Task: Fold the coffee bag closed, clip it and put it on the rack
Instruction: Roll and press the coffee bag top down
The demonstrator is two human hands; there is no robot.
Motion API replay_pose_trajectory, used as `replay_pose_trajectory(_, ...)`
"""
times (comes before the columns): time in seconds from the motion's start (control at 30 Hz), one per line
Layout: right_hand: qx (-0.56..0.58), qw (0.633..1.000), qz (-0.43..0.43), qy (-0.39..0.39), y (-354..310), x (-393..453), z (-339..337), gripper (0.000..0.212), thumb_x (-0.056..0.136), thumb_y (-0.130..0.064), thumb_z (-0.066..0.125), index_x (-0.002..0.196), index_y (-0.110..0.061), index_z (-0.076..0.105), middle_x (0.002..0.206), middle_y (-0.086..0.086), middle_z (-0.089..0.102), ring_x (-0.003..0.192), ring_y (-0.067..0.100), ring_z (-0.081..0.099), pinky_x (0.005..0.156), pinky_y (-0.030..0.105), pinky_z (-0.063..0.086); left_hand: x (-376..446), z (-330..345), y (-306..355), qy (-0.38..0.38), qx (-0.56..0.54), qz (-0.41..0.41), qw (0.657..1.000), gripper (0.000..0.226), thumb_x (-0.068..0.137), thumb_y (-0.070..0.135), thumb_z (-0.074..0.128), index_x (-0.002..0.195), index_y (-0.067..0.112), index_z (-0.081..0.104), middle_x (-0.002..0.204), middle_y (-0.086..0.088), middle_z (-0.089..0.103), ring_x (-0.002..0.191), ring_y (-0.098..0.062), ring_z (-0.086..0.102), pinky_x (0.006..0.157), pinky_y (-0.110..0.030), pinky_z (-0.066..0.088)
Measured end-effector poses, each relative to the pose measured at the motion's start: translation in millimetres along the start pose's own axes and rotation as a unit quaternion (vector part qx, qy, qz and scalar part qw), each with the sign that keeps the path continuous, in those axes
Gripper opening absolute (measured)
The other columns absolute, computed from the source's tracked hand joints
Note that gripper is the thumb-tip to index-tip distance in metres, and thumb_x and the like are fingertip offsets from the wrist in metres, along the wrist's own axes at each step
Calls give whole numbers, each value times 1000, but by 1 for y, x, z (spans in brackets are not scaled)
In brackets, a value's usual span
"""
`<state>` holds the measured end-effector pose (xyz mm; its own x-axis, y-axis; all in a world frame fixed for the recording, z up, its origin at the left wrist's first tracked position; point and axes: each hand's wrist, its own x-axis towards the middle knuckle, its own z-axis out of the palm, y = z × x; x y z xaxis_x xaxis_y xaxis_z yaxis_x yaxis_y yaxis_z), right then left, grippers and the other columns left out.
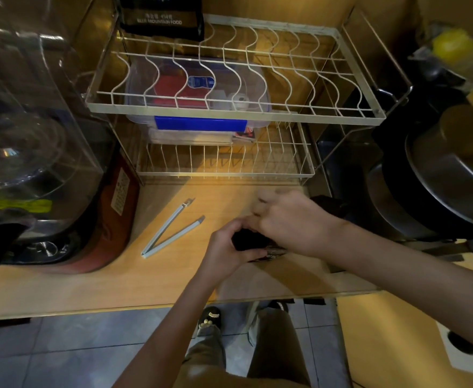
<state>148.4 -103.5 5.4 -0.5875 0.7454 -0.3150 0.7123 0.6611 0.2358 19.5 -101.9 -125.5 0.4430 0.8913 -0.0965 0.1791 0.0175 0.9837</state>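
A small dark coffee bag (250,242) lies on the wooden counter (117,281), mostly covered by both hands. My left hand (224,247) grips its left end. My right hand (291,219) presses over its top and right side, fingers blurred. A pale blue bag clip (171,229) lies spread in a V on the counter, to the left of the hands and apart from them. The white wire rack (235,113) stands behind, with two tiers.
A second black coffee bag (162,15) stands at the rack's top left. A clear box with a blue latch (199,107) sits on the lower tier. A rice cooker (62,219) is left; stacked dark pans (439,177) are right.
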Motion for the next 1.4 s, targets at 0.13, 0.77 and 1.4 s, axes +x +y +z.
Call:
replay_pose_trajectory(0.13, 11, 993, 69, -97, 8, 16, -9, 15, 89, -16, 53, 102, -12, 59, 106, 7, 61, 92, 20, 53, 75, 32, 49, -1, 4, 1, 10, 13, 13, 1000, 40, 58, 11, 81, 92, 16, 61, 103, 5, 63, 94, 7, 54, 77, -1, 38)
replay_pose_trajectory(0.77, 151, 981, 119, -22, 21, 23, -2, 15, 91, -18, 50, 96, -13, 64, 94, 6, 67, 87, 24, 62, 74, 36, 51, -1, -1, 9, 78, 134, 105, 982, 25, 64, 13, 78, 87, 15, 69, 123, 3, 52, 114, -6, 47, 95, -1, 29)
replay_pose_trajectory(1.4, 131, 989, 61, -11, 32, 1, 6, 14, 91, -23, 49, 97, -15, 59, 101, 2, 63, 97, 21, 60, 79, 39, 53, -14, 10, 6, 209, 171, 137, 953, 21, 69, 5, 74, 87, 2, 64, 106, -15, 66, 100, -14, 59, 86, -24, 48)
